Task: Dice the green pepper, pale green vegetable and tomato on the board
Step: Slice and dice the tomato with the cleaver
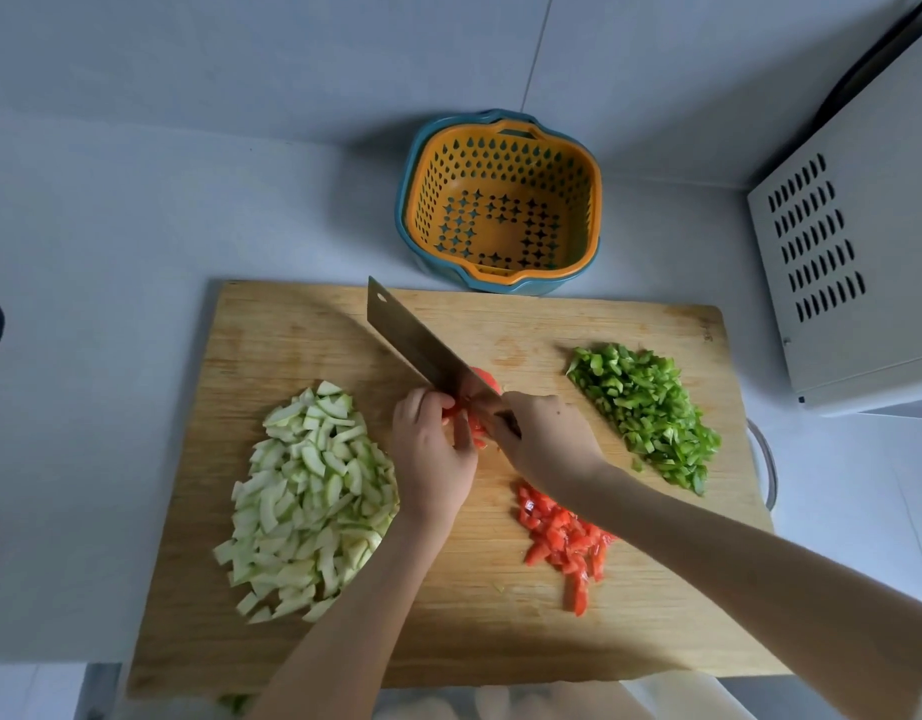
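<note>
- Cleaver (pixel 417 345) over middle of board (pixel 292 330), long axis diagonal, blade end pointing far-left, handle toward near-right.
- Right hand (pixel 547 439) closed around the handle, handle almost fully hidden.
- Left hand (pixel 432 449), fingers curled, holding tomato piece (pixel 487 379); piece mostly covered by blade and hands.
- Diced tomato pile (pixel 562 543) partly under right forearm.

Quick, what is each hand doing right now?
Left hand: holds the tomato piece on the board.
Right hand: grips the cleaver handle.
</note>
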Action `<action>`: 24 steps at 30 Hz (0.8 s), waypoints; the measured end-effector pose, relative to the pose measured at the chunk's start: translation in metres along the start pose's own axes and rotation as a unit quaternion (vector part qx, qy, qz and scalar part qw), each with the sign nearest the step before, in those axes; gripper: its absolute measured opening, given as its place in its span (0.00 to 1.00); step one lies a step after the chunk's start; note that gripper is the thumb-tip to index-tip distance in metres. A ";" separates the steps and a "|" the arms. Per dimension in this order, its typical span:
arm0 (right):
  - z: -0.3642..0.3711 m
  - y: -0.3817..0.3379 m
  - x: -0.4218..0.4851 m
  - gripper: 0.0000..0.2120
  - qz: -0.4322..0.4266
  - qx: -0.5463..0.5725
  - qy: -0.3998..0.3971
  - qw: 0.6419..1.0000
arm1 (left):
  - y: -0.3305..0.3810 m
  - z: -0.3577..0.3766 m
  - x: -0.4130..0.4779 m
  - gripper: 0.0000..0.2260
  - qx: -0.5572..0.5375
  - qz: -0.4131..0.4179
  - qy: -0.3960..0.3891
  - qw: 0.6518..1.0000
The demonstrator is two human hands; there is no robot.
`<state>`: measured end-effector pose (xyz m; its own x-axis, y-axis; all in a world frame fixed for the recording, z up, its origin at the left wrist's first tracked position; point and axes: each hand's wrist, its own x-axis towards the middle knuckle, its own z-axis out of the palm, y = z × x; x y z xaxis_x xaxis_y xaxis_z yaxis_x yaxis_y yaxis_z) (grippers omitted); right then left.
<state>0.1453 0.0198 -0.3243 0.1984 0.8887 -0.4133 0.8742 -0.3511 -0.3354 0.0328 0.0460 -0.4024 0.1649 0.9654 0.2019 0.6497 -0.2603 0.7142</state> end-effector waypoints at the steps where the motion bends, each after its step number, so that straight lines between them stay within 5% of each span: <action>1: 0.000 0.001 -0.003 0.11 -0.001 0.010 0.006 1.000 | -0.001 -0.001 -0.001 0.04 -0.005 0.001 -0.004 1.000; 5: -0.021 0.009 -0.026 0.17 -0.007 0.029 0.065 0.997 | -0.005 -0.012 0.009 0.13 -0.009 -0.015 -0.044 0.999; 7: -0.035 0.015 -0.040 0.15 -0.009 0.028 0.090 0.995 | -0.005 -0.020 0.023 0.25 0.070 0.017 -0.142 0.987; 10: -0.049 0.027 -0.054 0.13 -0.006 0.025 0.112 0.993 | 0.006 -0.029 0.053 0.35 0.162 0.096 -0.321 0.928; 13: -0.051 0.036 -0.062 0.15 0.004 0.024 0.113 0.993 | 0.019 -0.026 0.077 0.31 0.234 0.191 -0.408 0.861; 18: -0.046 0.044 -0.071 0.20 0.025 0.020 0.105 0.994 | 0.025 -0.025 0.095 0.24 0.251 0.234 -0.451 0.824; 24: -0.032 0.051 -0.062 0.19 0.035 0.015 0.096 0.995 | 0.018 -0.025 0.072 0.27 0.292 0.189 -0.373 0.860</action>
<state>0.1921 -0.0435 -0.2886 0.3419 0.9004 -0.2692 0.8417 -0.4208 -0.3383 0.0375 0.1107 -0.3582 0.7349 0.6104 -0.2955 0.6714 -0.7163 0.1902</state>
